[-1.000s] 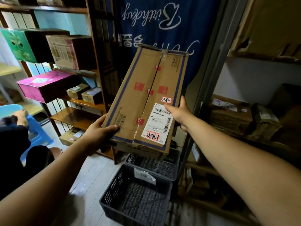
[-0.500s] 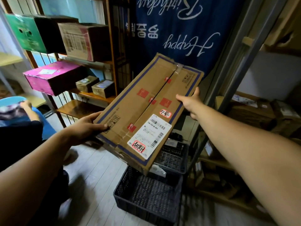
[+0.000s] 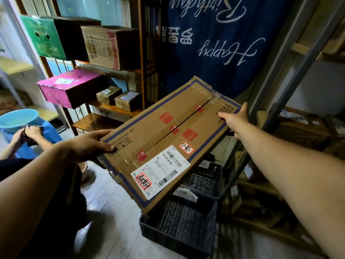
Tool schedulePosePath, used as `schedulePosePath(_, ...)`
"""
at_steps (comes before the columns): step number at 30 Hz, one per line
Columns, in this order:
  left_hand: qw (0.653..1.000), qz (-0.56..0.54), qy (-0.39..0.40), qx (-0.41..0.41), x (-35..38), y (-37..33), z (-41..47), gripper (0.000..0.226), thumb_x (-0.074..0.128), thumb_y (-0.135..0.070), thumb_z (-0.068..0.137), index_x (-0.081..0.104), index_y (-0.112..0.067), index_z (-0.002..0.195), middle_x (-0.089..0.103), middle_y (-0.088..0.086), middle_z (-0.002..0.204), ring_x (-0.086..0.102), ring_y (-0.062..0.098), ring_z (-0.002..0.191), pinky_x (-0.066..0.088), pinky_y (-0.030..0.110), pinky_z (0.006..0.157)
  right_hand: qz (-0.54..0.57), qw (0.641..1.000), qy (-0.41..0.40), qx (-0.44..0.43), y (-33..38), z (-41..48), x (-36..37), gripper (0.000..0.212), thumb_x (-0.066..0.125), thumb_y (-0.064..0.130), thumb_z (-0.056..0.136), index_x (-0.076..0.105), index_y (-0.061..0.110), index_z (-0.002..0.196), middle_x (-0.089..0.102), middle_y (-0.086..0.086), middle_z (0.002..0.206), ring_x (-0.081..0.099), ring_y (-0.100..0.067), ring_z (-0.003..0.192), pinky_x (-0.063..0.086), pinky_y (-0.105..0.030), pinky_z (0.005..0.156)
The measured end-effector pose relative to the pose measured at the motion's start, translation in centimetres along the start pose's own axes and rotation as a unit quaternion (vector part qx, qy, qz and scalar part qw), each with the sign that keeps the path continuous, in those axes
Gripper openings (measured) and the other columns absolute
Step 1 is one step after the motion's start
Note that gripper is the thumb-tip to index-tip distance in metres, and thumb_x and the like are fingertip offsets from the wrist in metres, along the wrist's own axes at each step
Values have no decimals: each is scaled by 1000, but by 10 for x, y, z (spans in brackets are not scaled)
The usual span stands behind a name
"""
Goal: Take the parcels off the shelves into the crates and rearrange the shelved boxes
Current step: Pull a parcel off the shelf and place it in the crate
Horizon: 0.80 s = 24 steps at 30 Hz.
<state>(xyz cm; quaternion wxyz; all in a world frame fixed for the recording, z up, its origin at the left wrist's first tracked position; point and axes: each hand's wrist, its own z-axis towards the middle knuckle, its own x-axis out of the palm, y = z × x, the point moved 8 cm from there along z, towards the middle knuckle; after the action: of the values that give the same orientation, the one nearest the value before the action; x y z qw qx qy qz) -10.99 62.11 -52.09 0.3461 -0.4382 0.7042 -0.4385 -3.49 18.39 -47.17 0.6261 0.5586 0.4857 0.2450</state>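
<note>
A large flat cardboard parcel (image 3: 168, 139) with a blue border, red stickers and a white shipping label hangs tilted in the air between my hands. My left hand (image 3: 89, 144) grips its near left edge, thumb on top. My right hand (image 3: 234, 119) holds the far right edge, thumb on the top face. Under the parcel two dark plastic crates stand on the floor: a near crate (image 3: 179, 228) and a far crate (image 3: 203, 180), each with a paper label showing inside.
A wooden shelf (image 3: 112, 109) on the left carries a green box (image 3: 44, 36), a printed carton (image 3: 104, 47), a pink box (image 3: 69, 88) and two small parcels (image 3: 119, 98). A metal rack (image 3: 280, 75) with parcels stands right. Another person's hands (image 3: 29, 133) work beside a blue bin (image 3: 18, 118).
The parcel has tipped from nearly upright to a flatter, slanted lie and dropped lower over the crates. My right hand has slid along its edge to the far corner.
</note>
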Motion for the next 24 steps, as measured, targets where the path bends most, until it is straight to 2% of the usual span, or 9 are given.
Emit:
schedulePosePath(3, 1000, 12, -27, 4, -8, -5, -1, 82, 91, -18, 48, 56, -37, 119, 63, 20, 115, 64, 40, 101, 51, 58, 85, 2, 1000, -12, 7, -6, -4, -2, 99, 74, 20, 79, 7, 32, 150, 29, -9, 151, 39, -32, 133, 39, -53, 104)
schedulePosePath(5, 997, 14, -71, 15, -12, -8, 2, 68, 75, -6, 68, 51, -34, 124, 61, 18, 115, 64, 38, 100, 55, 52, 78, 16, 999, -34, 5, -8, -6, -8, 90, 74, 17, 78, 18, 28, 147, 37, -10, 144, 45, -29, 127, 43, -45, 99)
schedulePosePath(8, 977, -49, -200, 55, -34, -5, 10, 82, 77, -6, 70, 37, -29, 138, 59, 14, 115, 67, 33, 96, 58, 45, 68, 36, 998, -59, 13, -14, -13, -16, 73, 73, 16, 79, 30, 20, 138, 46, -9, 134, 52, -26, 117, 44, -34, 86)
schedulePosePath(11, 950, -112, -286, 57, -43, -1, 20, 83, 87, -27, 53, 48, -8, 124, 66, 18, 107, 72, 27, 81, 58, 38, 63, -10, 997, -73, 6, -24, -18, -18, 64, 72, 18, 81, 34, 16, 132, 50, -9, 130, 52, -27, 117, 43, -36, 90)
schedulePosePath(13, 941, -99, -320, 41, -34, -6, 20, 50, 80, -29, 68, 57, -5, 105, 69, 13, 93, 69, 19, 70, 54, 28, 55, -52, 995, -82, 1, -32, -23, -19, 60, 71, 21, 82, 35, 15, 130, 50, -8, 129, 51, -28, 117, 42, -37, 91)
schedulePosePath(14, 941, -89, -324, 40, -30, -7, 25, 36, 76, -27, 75, 60, -7, 99, 69, 12, 90, 67, 18, 69, 51, 25, 54, -61, 995, -84, 2, -37, -23, -20, 60, 71, 23, 82, 36, 15, 130, 51, -8, 129, 52, -28, 116, 42, -37, 92)
schedulePosePath(16, 949, -83, -301, 37, -19, -9, 43, 29, 72, -19, 80, 58, -10, 104, 68, 12, 98, 68, 22, 82, 52, 29, 61, -70, 994, -80, 11, -50, -18, -23, 65, 72, 28, 82, 34, 16, 133, 49, -8, 131, 51, -29, 117, 43, -40, 94)
schedulePosePath(20, 975, -57, -215, -9, 8, -9, 78, 64, 68, -1, 78, 41, -31, 127, 63, 9, 105, 66, 33, 93, 54, 55, 78, -84, 993, -67, 44, -82, 2, -28, 79, 73, 34, 80, 28, 19, 143, 43, -7, 140, 47, -31, 124, 43, -43, 100)
schedulePosePath(24, 975, -44, -217, 2, 23, -17, 121, 67, 66, 4, 79, 41, -36, 127, 61, 10, 107, 66, 33, 94, 54, 54, 80, -107, 991, -38, 71, -112, 36, -36, 90, 73, 37, 81, 18, 20, 150, 29, -6, 152, 34, -29, 136, 36, -43, 106)
